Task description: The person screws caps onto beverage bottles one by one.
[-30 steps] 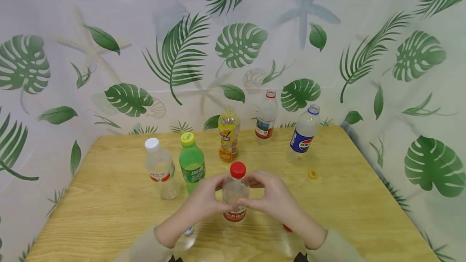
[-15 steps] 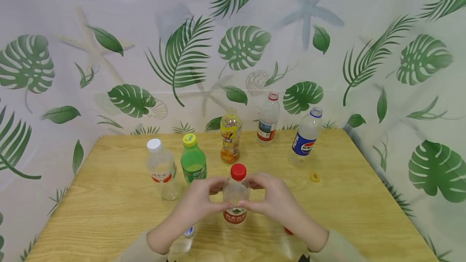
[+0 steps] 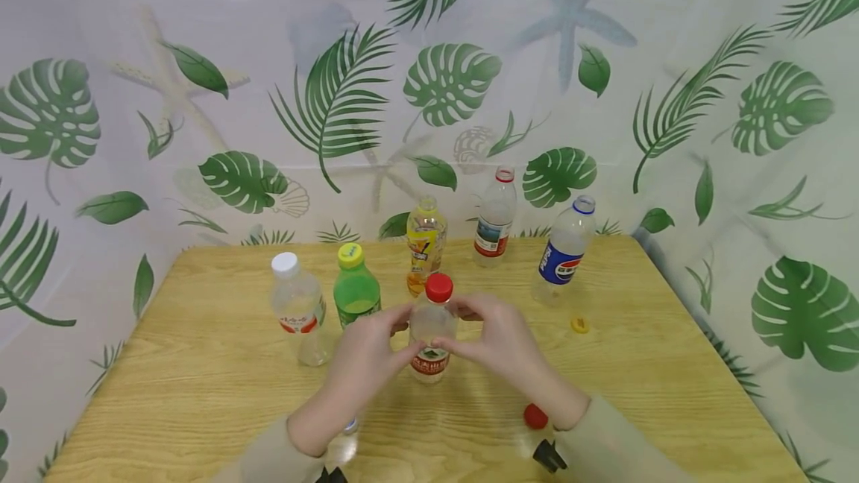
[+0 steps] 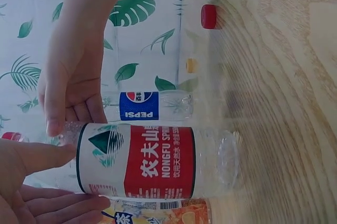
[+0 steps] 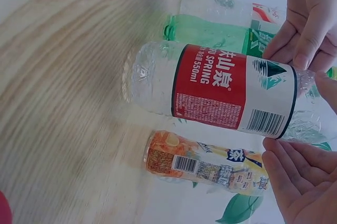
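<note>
A clear Nongfu Spring water bottle [image 3: 429,361] with a red cap [image 3: 439,288] stands upright between my hands. My left hand [image 3: 369,349] holds its left side, thumb at the front and fingers curling behind. Opposite, my right hand [image 3: 499,338] grips the right side in the same way. In the left wrist view the thumb and fingers of my left hand [image 4: 31,182] touch the upper part of the bottle [image 4: 158,161]. The bottle's base [image 5: 138,74] is at or very near the tabletop in the right wrist view; I cannot tell whether it touches.
A white-capped bottle [image 3: 300,319] and a green bottle [image 3: 357,293] stand left. Behind are an orange tea bottle [image 3: 426,241], an uncapped water bottle [image 3: 495,222] and a Pepsi bottle [image 3: 562,256]. A yellow cap [image 3: 580,325], red cap [image 3: 535,416] and blue-white cap [image 3: 350,425] lie loose.
Both hands have moved the water bottle away from me, toward the tea bottle, whose lower part it now overlaps. The loose red cap by my right forearm has come into fuller view.
</note>
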A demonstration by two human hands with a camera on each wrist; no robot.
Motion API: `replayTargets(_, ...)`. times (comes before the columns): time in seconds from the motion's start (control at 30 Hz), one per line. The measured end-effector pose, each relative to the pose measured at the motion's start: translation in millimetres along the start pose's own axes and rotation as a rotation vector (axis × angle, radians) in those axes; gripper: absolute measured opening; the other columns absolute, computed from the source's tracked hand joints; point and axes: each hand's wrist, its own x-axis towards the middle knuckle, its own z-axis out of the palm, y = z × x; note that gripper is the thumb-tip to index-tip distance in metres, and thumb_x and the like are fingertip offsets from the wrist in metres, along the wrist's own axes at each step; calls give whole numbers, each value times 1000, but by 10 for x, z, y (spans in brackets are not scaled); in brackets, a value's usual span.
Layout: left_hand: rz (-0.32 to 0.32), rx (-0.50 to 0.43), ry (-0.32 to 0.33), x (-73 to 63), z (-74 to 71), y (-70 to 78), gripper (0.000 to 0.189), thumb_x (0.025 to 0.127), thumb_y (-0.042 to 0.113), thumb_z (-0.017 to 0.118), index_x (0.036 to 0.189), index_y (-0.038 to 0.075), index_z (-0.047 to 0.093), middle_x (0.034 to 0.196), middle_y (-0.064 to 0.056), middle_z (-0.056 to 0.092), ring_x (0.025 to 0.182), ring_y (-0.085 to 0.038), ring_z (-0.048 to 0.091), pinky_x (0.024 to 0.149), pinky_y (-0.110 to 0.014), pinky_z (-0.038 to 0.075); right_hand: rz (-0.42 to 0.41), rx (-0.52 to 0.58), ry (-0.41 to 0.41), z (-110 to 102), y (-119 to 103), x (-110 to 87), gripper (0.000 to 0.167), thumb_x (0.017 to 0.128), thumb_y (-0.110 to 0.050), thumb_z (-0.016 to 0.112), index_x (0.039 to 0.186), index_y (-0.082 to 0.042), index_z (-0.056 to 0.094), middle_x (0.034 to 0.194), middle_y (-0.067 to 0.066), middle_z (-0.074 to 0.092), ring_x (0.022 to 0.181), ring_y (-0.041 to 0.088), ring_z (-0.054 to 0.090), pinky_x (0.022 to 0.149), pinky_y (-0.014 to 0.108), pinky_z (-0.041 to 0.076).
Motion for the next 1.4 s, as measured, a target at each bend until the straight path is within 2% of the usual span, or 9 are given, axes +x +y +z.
replayTargets(0.27, -36, 51, 28, 16, 75, 20, 54, 91, 17, 85, 139, 0, 66, 124, -16, 78, 101, -27, 81, 83, -41, 67, 39, -11, -14, 35, 50, 88, 47, 82, -31, 94, 118, -6, 77, 115, 9, 80, 102, 26, 78, 91, 42, 65)
replayTargets(0.47, -8, 103, 63, 45, 121, 5, 54, 94, 18, 83, 140, -4, 64, 119, -17, 79, 99, -27, 81, 76, -38, 67, 68, 7, -20, 53, 80, 131, 49, 84, -31, 92, 123, -4, 76, 119, 11, 79, 106, 28, 78, 93, 44, 64)
replayTargets(0.8, -10, 100, 76, 60, 128, -8, 55, 97, 18, 79, 142, -7, 60, 121, -19, 78, 103, -30, 80, 81, -41, 66, 79, 22, -33, 92, 98, 223, 53, 87, -33, 89, 128, -3, 74, 122, 13, 79, 108, 29, 78, 94, 43, 64)
replayTargets(0.9, -32, 100, 67, 53, 126, -9, 60, 97, 20, 79, 145, -8, 57, 124, -20, 77, 94, -27, 80, 75, -38, 66, 69, 28, -31, 116, 102, 259, 53, 87, -32, 89, 128, -3, 74, 123, 14, 79, 108, 29, 78, 94, 43, 64)
replayTargets(0.97, -43, 102, 60, 45, 123, -7, 64, 97, 22, 78, 147, -9, 54, 125, -20, 77, 76, -21, 75, 64, -32, 62, 64, 31, -31, 130, 97, 283, 53, 87, -32, 89, 129, -3, 74, 124, 14, 79, 108, 29, 78, 95, 43, 64)
replayTargets(1.03, -52, 107, 56, 38, 123, -5, 67, 98, 24, 78, 149, -9, 52, 124, -21, 77, 59, -13, 62, 52, -26, 52, 63, 39, -28, 141, 90, 304, 53, 87, -31, 90, 129, -3, 74, 124, 14, 78, 108, 29, 78, 95, 44, 64)
replayTargets(1.13, -61, 114, 50, 29, 122, 0, 70, 98, 25, 78, 152, -10, 48, 112, -20, 78, 48, -7, 44, 44, -21, 38, 70, 44, -34, 156, 83, 329, 53, 87, -32, 90, 129, -4, 73, 125, 13, 78, 109, 29, 77, 96, 43, 64)
replayTargets(1.3, -88, 114, 14, 28, 118, 16, 77, 98, 26, 77, 156, -11, 42, 77, -9, 65, 46, -8, 43, 42, -21, 36, 89, 45, -44, 167, 87, 353, 52, 88, -32, 89, 129, -5, 74, 126, 12, 78, 110, 28, 77, 97, 42, 63)
replayTargets(1.4, -98, 118, -9, 29, 117, 25, 80, 98, 27, 77, 157, -12, 39, 95, -16, 73, 52, -12, 54, 46, -23, 44, 104, 51, -51, 165, 85, 365, 52, 88, -31, 89, 129, -5, 73, 127, 12, 77, 111, 28, 77, 98, 43, 63)
